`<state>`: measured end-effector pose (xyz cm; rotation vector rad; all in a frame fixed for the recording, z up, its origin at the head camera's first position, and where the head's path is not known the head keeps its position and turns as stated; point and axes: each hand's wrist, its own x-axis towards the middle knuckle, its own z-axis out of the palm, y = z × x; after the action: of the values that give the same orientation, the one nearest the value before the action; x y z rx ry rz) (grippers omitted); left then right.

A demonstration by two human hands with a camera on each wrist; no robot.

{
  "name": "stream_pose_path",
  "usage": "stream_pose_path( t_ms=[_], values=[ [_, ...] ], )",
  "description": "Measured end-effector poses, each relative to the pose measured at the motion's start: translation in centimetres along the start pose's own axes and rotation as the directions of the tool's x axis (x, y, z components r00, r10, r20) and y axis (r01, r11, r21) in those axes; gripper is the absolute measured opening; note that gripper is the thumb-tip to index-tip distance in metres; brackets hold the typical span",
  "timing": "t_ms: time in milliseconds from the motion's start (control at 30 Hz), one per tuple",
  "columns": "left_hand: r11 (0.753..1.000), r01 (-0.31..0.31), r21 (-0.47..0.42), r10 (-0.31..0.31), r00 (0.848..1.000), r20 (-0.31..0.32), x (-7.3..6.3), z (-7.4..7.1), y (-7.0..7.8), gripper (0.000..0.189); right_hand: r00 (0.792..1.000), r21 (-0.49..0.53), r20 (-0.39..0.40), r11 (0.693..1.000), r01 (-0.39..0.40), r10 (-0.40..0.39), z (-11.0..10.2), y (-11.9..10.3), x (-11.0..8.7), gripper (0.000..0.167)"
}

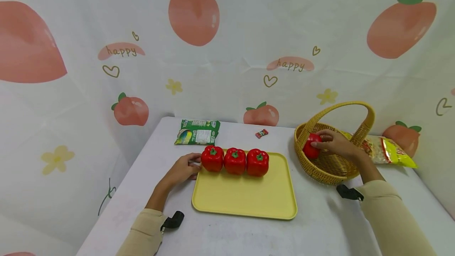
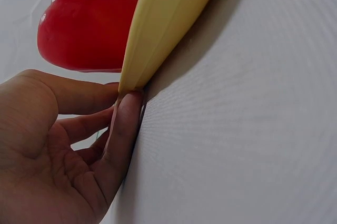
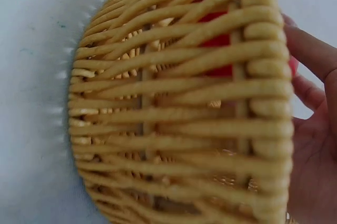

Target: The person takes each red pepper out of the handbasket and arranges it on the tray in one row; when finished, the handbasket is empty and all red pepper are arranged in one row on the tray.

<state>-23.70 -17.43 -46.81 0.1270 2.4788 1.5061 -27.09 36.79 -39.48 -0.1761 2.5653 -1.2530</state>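
Note:
Three red bell peppers [image 1: 235, 161] stand in a row along the back of a yellow tray [image 1: 245, 198]. My left hand [image 1: 182, 170] is at the tray's back left corner, beside the leftmost pepper; in the left wrist view its thumb and a finger pinch the tray rim [image 2: 152, 29]. Over at the right, my right hand [image 1: 335, 144] reaches into a woven basket [image 1: 328, 177] and holds another red bell pepper [image 1: 311, 147] by its side. From the right wrist, the basket wall [image 3: 179, 98] covers most of that pepper, which shows red through the weave.
A green snack packet [image 1: 197, 132] lies behind the tray on the white table [image 1: 227, 232]. A small red wrapped candy [image 1: 261, 133] is near the back edge. The basket's tall arched handle [image 1: 337, 105] rises above its rim, and a yellow-and-clear bag [image 1: 389, 151] lies behind it.

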Motion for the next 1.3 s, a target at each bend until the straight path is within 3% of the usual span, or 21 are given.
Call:
stream_pose_path(
  t_ms=[367,700,1033,1300],
  values=[
    [1.000,0.008,-0.016,-0.008,1.000,0.006,0.0,-0.1,-0.1,0.053,0.994,-0.103,-0.096,0.994,0.045,-0.055,-0.5,0.2,-2.6,0.066],
    [1.000,-0.002,-0.008,0.002,1.000,0.002,-0.1,-0.2,-0.2,0.053,0.980,-0.071,-0.160,0.992,0.108,-0.118,-0.1,0.1,-5.4,0.069],
    [1.000,-0.005,-0.004,0.005,1.000,0.014,-0.1,-0.2,0.2,0.054,0.941,-0.169,-0.273,0.973,0.157,-0.200,0.9,-1.0,-8.3,0.073],
    [1.000,-0.003,-0.007,0.003,1.000,0.023,0.0,-0.2,0.2,0.054,0.910,-0.181,-0.322,0.960,0.212,-0.262,2.3,-2.4,-9.6,0.074]
  ],
)
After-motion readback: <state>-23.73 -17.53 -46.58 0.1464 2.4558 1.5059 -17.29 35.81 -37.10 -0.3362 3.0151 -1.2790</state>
